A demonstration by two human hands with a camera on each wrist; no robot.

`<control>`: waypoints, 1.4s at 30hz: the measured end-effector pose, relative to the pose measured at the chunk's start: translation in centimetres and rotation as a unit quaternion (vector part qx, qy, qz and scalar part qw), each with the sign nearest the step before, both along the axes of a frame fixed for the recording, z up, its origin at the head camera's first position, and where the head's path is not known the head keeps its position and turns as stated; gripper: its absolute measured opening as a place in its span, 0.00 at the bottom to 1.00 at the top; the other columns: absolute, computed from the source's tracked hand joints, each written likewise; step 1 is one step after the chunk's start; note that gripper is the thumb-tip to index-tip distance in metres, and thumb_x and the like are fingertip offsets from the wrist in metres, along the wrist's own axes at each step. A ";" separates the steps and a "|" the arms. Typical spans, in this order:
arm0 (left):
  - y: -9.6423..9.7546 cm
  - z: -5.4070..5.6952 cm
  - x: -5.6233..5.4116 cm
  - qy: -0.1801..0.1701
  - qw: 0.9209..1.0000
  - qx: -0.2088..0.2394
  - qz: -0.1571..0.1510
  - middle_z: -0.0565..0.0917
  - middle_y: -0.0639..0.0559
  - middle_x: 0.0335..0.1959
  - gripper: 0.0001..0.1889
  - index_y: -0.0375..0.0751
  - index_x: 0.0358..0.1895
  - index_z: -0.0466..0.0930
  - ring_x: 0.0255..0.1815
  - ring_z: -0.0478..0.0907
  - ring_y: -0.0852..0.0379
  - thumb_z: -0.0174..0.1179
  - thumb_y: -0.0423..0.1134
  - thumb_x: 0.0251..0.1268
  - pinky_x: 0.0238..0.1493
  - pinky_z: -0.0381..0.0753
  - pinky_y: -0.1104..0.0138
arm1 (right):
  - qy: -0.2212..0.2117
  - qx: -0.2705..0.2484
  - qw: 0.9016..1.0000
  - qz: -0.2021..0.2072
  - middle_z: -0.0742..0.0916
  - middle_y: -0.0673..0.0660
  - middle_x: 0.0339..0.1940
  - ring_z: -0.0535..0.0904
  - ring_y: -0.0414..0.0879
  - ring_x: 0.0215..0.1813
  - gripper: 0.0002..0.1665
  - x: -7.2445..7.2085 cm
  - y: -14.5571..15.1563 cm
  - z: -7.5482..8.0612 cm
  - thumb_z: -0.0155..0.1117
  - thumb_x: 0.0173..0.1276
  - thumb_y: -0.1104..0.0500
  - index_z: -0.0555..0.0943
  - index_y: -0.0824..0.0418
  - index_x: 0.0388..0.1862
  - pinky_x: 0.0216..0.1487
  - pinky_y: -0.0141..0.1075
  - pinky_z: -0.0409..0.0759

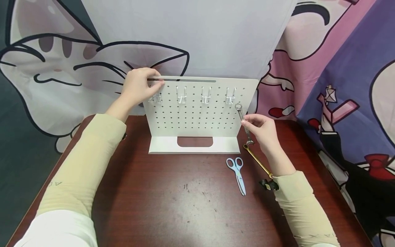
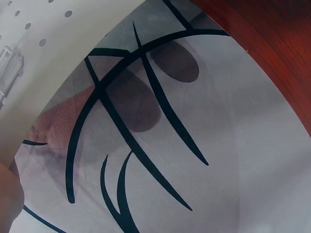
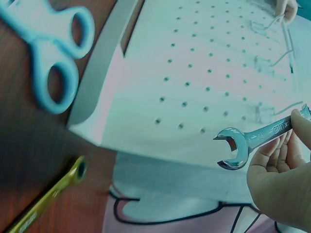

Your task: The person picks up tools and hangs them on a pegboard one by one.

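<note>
A white pegboard stands upright on a footed base, carrying a row of clear hooks. My left hand grips its top left corner, thumb in front and fingers over the upper edge; in the left wrist view only a bit of that hand shows. Near the board's right edge, my right hand pinches a silver combination wrench by its shaft. Its ring end points up beside the rightmost hook, the open end down. The right wrist view shows the open-ended jaw of the wrench in front of the board.
Blue scissors lie on the brown table in front of the board's right side. A gold wrench lies to their right, partly under my right wrist. Cartoon-printed fabric hangs close behind and at the right.
</note>
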State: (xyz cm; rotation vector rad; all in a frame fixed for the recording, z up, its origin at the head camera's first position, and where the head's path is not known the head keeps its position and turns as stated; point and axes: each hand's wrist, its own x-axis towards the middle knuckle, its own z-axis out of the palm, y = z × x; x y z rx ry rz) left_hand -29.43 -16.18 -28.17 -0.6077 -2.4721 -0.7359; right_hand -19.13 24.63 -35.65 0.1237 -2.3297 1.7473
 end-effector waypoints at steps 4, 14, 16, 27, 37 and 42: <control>-0.1 0.0 0.1 0.000 1.000 -0.002 0.001 0.91 0.38 0.43 0.10 0.34 0.45 0.88 0.43 0.84 0.38 0.66 0.38 0.70 0.50 0.76 0.47 | 0.002 -0.018 1.000 0.006 0.87 0.37 0.28 0.79 0.33 0.32 0.05 -0.1 -1.1 0.2 0.72 0.71 0.67 0.90 0.58 0.41 0.34 0.25 0.77; 0.0 0.1 0.2 -0.004 1.000 -0.002 0.002 0.91 0.38 0.43 0.10 0.35 0.44 0.88 0.42 0.83 0.38 0.65 0.39 0.70 0.50 0.76 0.47 | -0.023 -0.052 0.998 -0.005 0.88 0.36 0.29 0.79 0.34 0.35 0.12 -0.9 -2.7 -0.6 0.73 0.71 0.65 0.89 0.45 0.36 0.36 0.26 0.77; 0.0 0.0 0.1 -0.004 1.000 -0.002 0.002 0.91 0.39 0.43 0.10 0.35 0.44 0.88 0.41 0.82 0.39 0.65 0.39 0.70 0.49 0.75 0.48 | -0.033 -0.065 0.997 -0.008 0.89 0.36 0.31 0.80 0.34 0.37 0.12 -1.1 -2.9 -0.9 0.73 0.71 0.64 0.89 0.44 0.37 0.39 0.26 0.78; 0.1 0.3 0.3 -0.005 1.000 -0.001 0.004 0.91 0.38 0.43 0.09 0.35 0.44 0.88 0.42 0.84 0.38 0.65 0.39 0.70 0.51 0.76 0.46 | -0.066 -0.111 0.991 -0.036 0.88 0.38 0.36 0.81 0.37 0.46 0.06 -2.8 -3.7 -2.5 0.73 0.72 0.62 0.89 0.49 0.40 0.52 0.28 0.78; 0.1 0.1 0.1 -0.004 1.000 0.001 0.005 0.91 0.38 0.44 0.09 0.35 0.44 0.89 0.42 0.84 0.38 0.65 0.38 0.70 0.52 0.76 0.45 | -0.056 -0.190 0.978 -0.065 0.88 0.38 0.32 0.81 0.34 0.41 0.18 -4.3 -5.1 -2.9 0.73 0.69 0.69 0.89 0.44 0.29 0.48 0.26 0.79; 0.1 0.1 0.1 -0.005 1.000 0.002 0.008 0.91 0.39 0.44 0.10 0.36 0.44 0.89 0.42 0.84 0.39 0.65 0.39 0.70 0.51 0.77 0.46 | -0.052 -0.185 0.978 -0.079 0.88 0.39 0.34 0.81 0.34 0.41 0.17 -4.5 -5.4 -3.0 0.73 0.69 0.69 0.88 0.46 0.30 0.47 0.26 0.80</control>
